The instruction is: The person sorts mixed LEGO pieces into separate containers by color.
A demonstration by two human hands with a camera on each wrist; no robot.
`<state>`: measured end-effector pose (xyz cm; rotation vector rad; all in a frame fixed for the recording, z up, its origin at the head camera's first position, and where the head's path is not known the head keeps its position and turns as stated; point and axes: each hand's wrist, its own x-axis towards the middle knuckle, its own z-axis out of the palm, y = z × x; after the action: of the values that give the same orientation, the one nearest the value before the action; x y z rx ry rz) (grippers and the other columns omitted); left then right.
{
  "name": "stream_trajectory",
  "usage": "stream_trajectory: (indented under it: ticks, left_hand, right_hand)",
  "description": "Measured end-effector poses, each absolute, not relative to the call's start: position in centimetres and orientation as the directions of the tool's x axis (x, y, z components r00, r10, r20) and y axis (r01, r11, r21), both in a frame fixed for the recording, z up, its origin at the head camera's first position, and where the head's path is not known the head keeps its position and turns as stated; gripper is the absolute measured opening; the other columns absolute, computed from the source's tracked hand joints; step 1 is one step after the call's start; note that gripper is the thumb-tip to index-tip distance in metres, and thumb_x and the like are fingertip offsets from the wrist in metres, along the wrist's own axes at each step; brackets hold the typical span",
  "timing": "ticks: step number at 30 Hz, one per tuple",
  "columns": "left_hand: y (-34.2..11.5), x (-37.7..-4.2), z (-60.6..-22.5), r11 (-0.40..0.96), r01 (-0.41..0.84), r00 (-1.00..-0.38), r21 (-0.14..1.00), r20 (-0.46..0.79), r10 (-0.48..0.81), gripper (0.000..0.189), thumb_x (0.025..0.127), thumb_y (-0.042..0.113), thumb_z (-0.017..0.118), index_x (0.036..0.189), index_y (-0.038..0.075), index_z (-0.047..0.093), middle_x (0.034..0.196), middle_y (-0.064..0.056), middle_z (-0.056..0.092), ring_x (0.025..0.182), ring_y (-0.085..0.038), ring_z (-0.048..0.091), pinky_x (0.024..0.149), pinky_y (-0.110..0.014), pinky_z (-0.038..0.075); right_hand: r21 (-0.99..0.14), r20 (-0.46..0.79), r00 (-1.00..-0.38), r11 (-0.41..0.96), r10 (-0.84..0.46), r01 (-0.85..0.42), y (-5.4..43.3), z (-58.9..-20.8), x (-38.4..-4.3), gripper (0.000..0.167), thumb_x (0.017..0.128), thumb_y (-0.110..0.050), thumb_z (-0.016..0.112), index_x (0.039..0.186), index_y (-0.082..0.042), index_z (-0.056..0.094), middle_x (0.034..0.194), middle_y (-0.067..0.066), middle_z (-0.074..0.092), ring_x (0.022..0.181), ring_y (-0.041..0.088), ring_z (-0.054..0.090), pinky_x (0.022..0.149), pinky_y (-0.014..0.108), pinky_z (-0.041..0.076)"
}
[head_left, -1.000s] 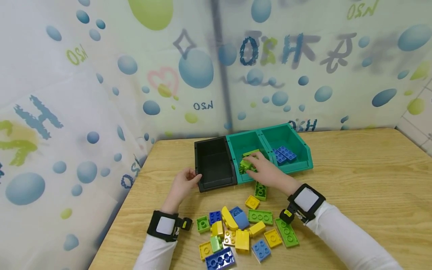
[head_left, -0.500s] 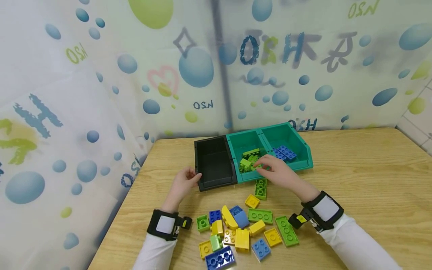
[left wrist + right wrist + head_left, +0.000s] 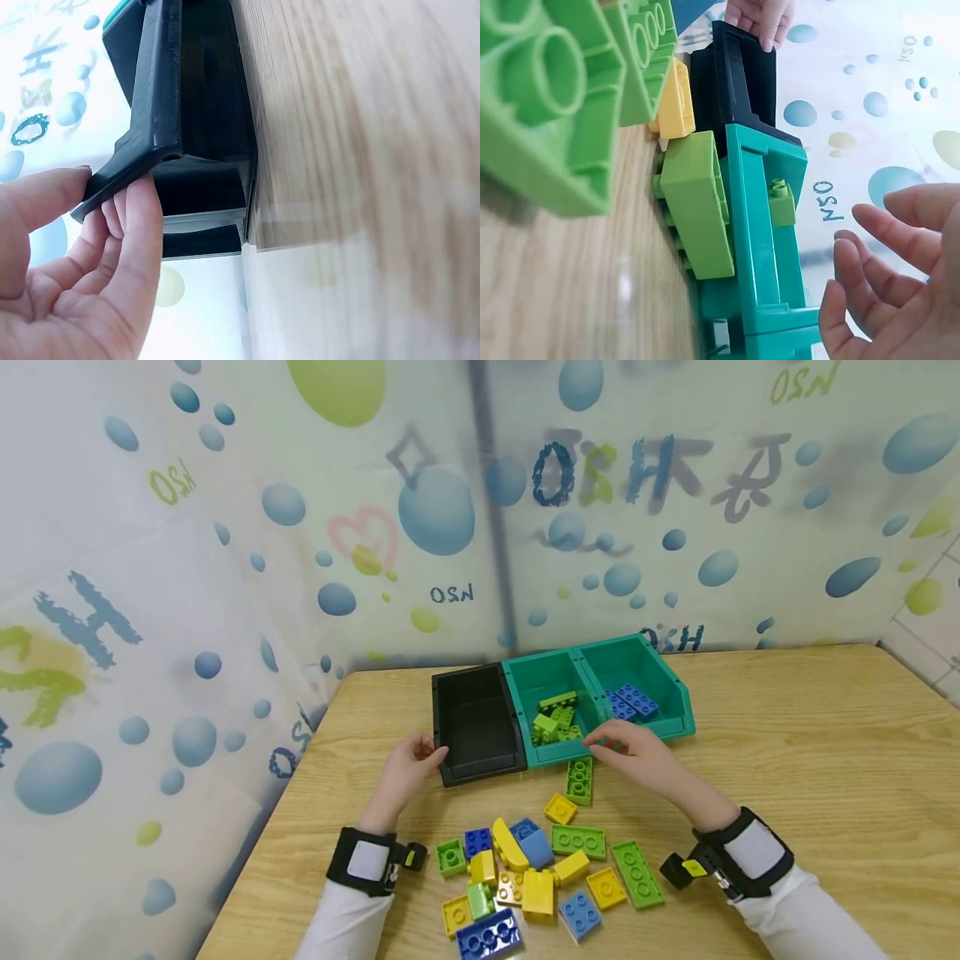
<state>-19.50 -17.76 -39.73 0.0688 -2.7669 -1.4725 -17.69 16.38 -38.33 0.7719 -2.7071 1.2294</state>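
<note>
Left hand (image 3: pixel 405 768) pinches the black bin's (image 3: pixel 480 727) rim near eight o'clock; right hand (image 3: pixel 636 756), fingers loosely parted and holding nothing, hovers at four o'clock from the middle teal bin (image 3: pixel 543 672). Green bricks (image 3: pixel 546 727) sit inside, loose bricks (image 3: pixel 538 893) scattered at six!

Head view: white fabric sleeves (image 3: pixel 348 920) cut by the near edge. We can't count the overlapping lime-green plastic bricks (image 3: pixel 546 724) inside the middle teal plastic bin (image 3: pixel 555 754); its right wall (image 3: pixel 593 687) hides part of one blue studded plastic brick (image 3: pixel 619 707). Left wrist: left hand (image 3: pixel 84 296) cropped, pale wood tabletop (image 3: pixel 405 165) blurred rightward. Right wrist: right hand (image 3: pixel 911 285), hollow light-green plastic brick (image 3: pixel 540 127) cropped.
</note>
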Motion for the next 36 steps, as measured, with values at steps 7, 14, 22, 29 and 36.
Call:
stream_trajectory:
  ticks: [7,14,22,29,36]
  left_hand:
    - [-17.9,-19.5,-39.8,0.549,-0.033,-0.999,0.835,-0.012,-0.041,0.016,0.092,0.015,0.062,0.09,0.002,0.053,0.084,-0.008,0.051,0.076,-0.017,0.057,0.072,-0.032,0.058]
    - [-17.9,-19.5,-39.9,0.549,-0.026,-0.999,0.836,-0.008,-0.035,0.015,0.091,0.014,0.062,0.09,0.001,0.054,0.084,-0.008,0.053,0.074,-0.016,0.056,0.071,-0.031,0.058]
    - [-17.8,-19.5,-39.9,0.554,-0.016,-1.0,0.832,0.001,-0.03,0.015,0.091,0.014,0.063,0.089,0.002,0.054,0.083,-0.008,0.053,0.075,-0.016,0.057,0.071,-0.032,0.058]
    - [-17.8,-19.6,-39.7,0.547,-0.017,-0.999,0.837,0.004,-0.036,0.016,0.091,0.014,0.063,0.088,0.002,0.054,0.082,-0.008,0.053,0.075,-0.016,0.058,0.071,-0.032,0.058]
    - [-17.7,-19.5,-39.6,0.554,-0.016,-1.0,0.833,0.002,-0.031,0.015,0.091,0.014,0.062,0.089,0.001,0.054,0.083,-0.008,0.054,0.072,-0.016,0.057,0.07,-0.032,0.057]
  right_hand:
    - [-0.709,0.238,-0.888,0.554,-0.394,-0.436,17.0,-38.4,-16.9,0.019,0.096,-0.012,0.054,0.109,-0.005,0.066,0.109,0.011,0.064,0.096,0.025,0.058,0.079,0.036,0.051]
    - [-0.711,0.211,-0.886,0.557,-0.413,-0.429,17.4,-38.8,-16.4,0.02,0.097,-0.013,0.053,0.11,-0.004,0.065,0.107,0.01,0.064,0.092,0.018,0.057,0.074,0.027,0.05]
    - [-0.692,0.17,-0.879,0.581,-0.446,-0.428,18.0,-38.9,-15.5,0.021,0.097,-0.016,0.052,0.109,-0.005,0.066,0.102,0.006,0.064,0.088,0.012,0.055,0.073,0.025,0.05]
    - [-0.687,0.172,-0.862,0.569,-0.477,-0.452,18.9,-39.5,-15.2,0.02,0.096,-0.014,0.053,0.107,-0.003,0.066,0.098,0.005,0.065,0.084,0.005,0.052,0.071,0.023,0.05]
    - [-0.679,0.16,-0.812,0.535,-0.561,-0.503,19.2,-39.6,-14.7,0.021,0.094,-0.018,0.058,0.107,-0.003,0.065,0.097,0.004,0.066,0.081,0.002,0.051,0.068,0.022,0.05]
